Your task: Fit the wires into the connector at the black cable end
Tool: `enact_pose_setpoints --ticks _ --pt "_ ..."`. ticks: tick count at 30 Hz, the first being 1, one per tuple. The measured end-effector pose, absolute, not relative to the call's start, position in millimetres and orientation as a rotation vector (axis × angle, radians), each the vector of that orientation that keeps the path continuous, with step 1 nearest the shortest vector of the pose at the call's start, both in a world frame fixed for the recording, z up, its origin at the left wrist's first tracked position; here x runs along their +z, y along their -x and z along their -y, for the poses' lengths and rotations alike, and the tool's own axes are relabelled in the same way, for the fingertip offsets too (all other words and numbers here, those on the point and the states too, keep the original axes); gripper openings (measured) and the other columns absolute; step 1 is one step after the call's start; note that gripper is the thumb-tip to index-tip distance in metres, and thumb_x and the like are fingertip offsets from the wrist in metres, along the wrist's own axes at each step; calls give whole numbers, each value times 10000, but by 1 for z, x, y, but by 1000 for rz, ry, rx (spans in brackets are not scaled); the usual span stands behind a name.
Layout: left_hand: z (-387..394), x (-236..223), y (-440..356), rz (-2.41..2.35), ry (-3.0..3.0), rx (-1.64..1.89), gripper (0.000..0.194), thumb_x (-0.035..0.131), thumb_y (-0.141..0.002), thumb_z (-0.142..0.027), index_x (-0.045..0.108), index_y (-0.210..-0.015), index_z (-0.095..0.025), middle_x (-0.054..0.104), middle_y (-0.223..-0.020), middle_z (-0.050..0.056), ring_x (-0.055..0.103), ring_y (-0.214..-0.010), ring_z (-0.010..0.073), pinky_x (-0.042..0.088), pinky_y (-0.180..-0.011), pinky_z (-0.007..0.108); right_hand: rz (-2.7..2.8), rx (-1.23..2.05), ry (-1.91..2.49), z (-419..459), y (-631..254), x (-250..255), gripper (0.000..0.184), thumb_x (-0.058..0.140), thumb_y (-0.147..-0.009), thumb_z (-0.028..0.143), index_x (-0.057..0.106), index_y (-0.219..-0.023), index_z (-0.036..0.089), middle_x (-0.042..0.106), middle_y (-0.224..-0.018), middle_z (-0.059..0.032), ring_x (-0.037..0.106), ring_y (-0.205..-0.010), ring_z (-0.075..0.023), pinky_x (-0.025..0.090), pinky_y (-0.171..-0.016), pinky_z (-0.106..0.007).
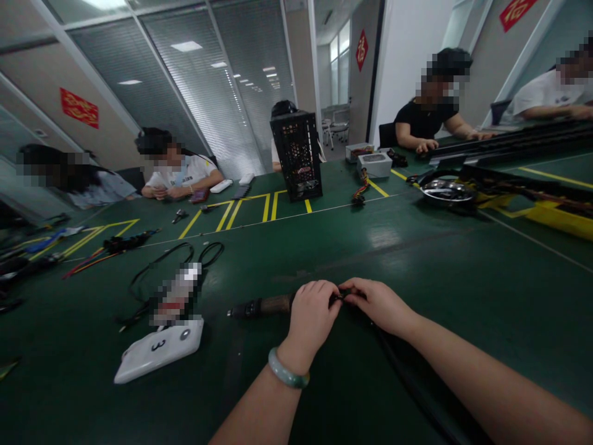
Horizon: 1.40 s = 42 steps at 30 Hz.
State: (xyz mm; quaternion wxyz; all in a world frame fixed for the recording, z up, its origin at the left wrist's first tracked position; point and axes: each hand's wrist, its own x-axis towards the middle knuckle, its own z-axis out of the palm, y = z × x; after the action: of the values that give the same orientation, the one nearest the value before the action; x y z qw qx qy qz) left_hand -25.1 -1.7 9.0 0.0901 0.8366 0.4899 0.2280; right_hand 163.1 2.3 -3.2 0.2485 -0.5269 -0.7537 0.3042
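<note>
A dark electric screwdriver [273,305] lies along the green table, its metal tip pointing left. My left hand [314,312], with a jade-coloured bangle on the wrist, is wrapped over the tool's rear part and hides it. Close beside it, my right hand [375,304] pinches at the tool's back end, where a black cable [403,371] joins. The cable runs from there toward the lower right, partly under my right forearm. Fingers cover most of the joint between cable and tool.
Left of my hands lie a white device marked 3 [160,349] and a blurred-out item with a black cord [178,293]. A black computer case [299,154] stands across the table. Power supplies [374,165] and a round shiny fan [447,190] sit right. Several people sit around.
</note>
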Motion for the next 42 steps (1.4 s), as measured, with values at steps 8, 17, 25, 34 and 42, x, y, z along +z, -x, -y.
enact_pose_setpoints --ticks 8,17,25,34,42 --pt "1 11 26 -1419 -2531 655 100 623 -851 -176 597 -923 -241 623 -989 -18 559 -946 190 422 -857 358 2092 767 1446 -2 -160 -1 207 590 -881 252 596 -1086 279 668 -858 26 607 -787 -160 420 -703 -262" --pt "2 11 27 -1423 -2516 677 109 631 -844 -167 613 -921 -242 630 -992 -23 562 -954 180 425 -869 358 2083 734 1564 4 -162 2 137 601 -870 379 624 -914 251 669 -792 16 609 -706 -164 378 -590 -254" --pt "0 9 26 -1429 -2512 694 125 642 -834 -160 604 -919 -243 631 -975 -22 569 -938 187 429 -840 355 2009 838 1522 2 -160 1 127 560 -889 334 635 -866 234 661 -737 24 589 -646 -141 363 -569 -238" --pt "1 8 25 -1440 -2500 702 116 658 -828 -167 598 -899 -236 638 -979 -13 576 -965 198 441 -882 378 2000 820 1517 2 -160 -2 131 551 -888 323 634 -850 228 659 -734 19 576 -642 -141 350 -560 -234" --pt "2 8 23 -1392 -2548 725 133 605 -850 -127 614 -928 -234 652 -1007 -3 579 -1013 189 322 -1073 447 2022 817 1549 3 -158 4 160 541 -891 335 651 -845 230 662 -734 14 575 -639 -145 352 -557 -239"
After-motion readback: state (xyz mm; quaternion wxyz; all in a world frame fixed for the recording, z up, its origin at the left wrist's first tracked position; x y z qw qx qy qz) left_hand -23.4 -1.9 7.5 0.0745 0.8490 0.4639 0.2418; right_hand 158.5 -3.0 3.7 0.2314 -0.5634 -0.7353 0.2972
